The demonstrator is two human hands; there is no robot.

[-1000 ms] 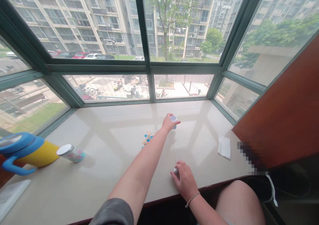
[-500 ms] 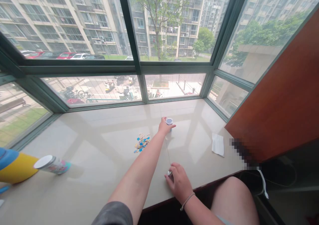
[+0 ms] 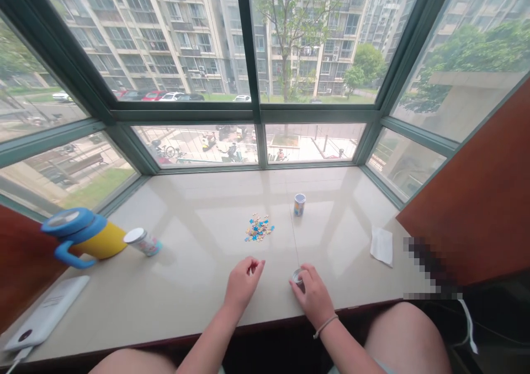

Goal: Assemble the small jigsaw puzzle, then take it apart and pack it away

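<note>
My left hand (image 3: 243, 281) hovers over the near part of the sill, fingers loosely curled in toward the thumb, and I see nothing in them. With thumb and fingers my right hand (image 3: 311, 292) grips a round silvery lid (image 3: 296, 276), partly covered by the fingers, at the sill's near side. Beyond my hands lies a small pile of blue and tan jigsaw puzzle pieces (image 3: 259, 229). To the pile's right, a small printed can (image 3: 299, 205) stands upright with its top uncovered.
On the left are a blue and yellow jug (image 3: 89, 236), a printed canister with a white lid (image 3: 143, 241) and a white power bank (image 3: 49, 310) with a cable. A white paper (image 3: 381, 246) lies on the right. Windows bound the far edge of the sill (image 3: 199, 197).
My left hand has let go of the small can and drawn back toward me. The can stays standing on the sill. My right hand still holds the lid; the view has shifted left.
</note>
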